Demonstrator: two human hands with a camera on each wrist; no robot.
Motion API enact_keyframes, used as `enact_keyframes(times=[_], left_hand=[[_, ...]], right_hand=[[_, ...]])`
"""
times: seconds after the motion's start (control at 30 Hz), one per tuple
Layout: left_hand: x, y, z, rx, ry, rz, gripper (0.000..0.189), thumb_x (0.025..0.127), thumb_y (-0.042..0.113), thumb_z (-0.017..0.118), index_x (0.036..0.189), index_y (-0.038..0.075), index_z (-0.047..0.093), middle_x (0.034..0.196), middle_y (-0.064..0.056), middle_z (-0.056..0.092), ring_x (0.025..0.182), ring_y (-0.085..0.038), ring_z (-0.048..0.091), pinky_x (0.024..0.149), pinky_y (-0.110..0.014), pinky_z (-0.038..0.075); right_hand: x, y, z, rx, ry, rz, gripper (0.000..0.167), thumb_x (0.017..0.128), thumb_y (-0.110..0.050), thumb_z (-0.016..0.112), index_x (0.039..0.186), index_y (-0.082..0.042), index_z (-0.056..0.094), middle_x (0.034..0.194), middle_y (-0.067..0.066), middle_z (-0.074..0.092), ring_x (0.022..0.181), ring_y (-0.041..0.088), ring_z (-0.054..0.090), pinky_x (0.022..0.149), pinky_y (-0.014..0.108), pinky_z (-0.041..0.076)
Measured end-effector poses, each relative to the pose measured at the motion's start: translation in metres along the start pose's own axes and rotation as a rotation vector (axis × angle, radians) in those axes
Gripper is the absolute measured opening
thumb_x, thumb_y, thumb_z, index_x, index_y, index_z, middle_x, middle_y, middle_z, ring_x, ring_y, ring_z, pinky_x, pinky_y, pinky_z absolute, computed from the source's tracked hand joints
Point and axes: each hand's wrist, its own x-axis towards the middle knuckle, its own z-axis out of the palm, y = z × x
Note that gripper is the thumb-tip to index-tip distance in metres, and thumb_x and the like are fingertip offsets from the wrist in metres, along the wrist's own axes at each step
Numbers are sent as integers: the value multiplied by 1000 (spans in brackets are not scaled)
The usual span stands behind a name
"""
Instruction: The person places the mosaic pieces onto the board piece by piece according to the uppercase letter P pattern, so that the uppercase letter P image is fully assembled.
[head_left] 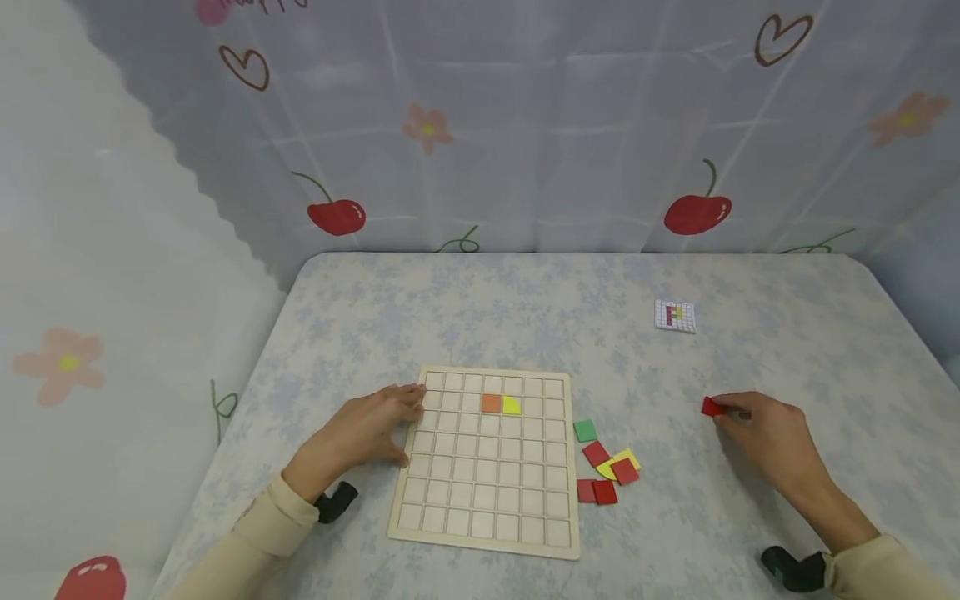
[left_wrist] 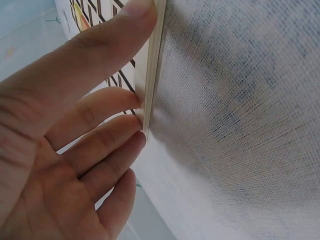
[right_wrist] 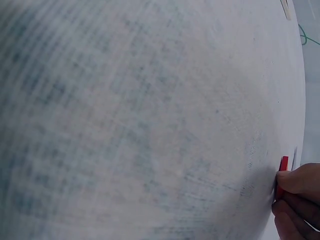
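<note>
A pale wooden grid board [head_left: 480,543] lies on the table, with an orange square tile [head_left: 491,403] and a yellow quarter-round tile [head_left: 511,405] side by side in its second row. My left hand [head_left: 371,425] rests along the board's left edge. In the left wrist view the thumb [left_wrist: 107,42] reaches the edge, and the loosely extended fingers [left_wrist: 107,137] touch the rim lower down. Well to the right of the board, my right hand [head_left: 772,437] pinches a red tile [head_left: 711,407]. The right wrist view shows this red tile [right_wrist: 282,175] edge-on between thumb and fingers, close over the cloth.
Beside the board's right edge lie a green tile [head_left: 585,430], several red tiles [head_left: 604,492] and yellow pieces [head_left: 606,471], some overlapping. A small pattern card [head_left: 675,316] with a coloured grid lies farther back. A printed curtain [head_left: 525,167] hangs behind the table.
</note>
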Motion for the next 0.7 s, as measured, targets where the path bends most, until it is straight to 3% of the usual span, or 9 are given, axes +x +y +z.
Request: enact_keyframes(times=[0.27, 0.47, 0.7], left_hand=[[1, 0, 2, -11, 10, -1, 70, 66, 24, 91, 127, 0, 66, 150, -13, 44, 137, -35, 41, 97, -49, 49], [1, -1, 3, -15, 22, 20, 69, 66, 24, 92, 126, 1, 67, 150, -14, 44, 137, -35, 41, 95, -49, 50], [-1, -1, 2, -21, 15, 16, 69, 66, 24, 91, 127, 1, 66, 150, -14, 44, 138, -34, 40, 96, -48, 49]], right_hand=[[2, 0, -1, 4, -29, 37, 27, 84, -4, 75, 108, 7, 71, 102, 27, 69, 83, 39, 65, 56, 38, 51], [1, -8, 2, 22, 5, 13, 25, 83, -4, 75, 106, 5, 73, 102, 26, 69, 88, 44, 65, 64, 52, 54], [9, -31, 7, 55, 13, -26, 24, 83, -4, 74, 106, 4, 73, 104, 23, 69, 92, 40, 64, 72, 54, 53]])
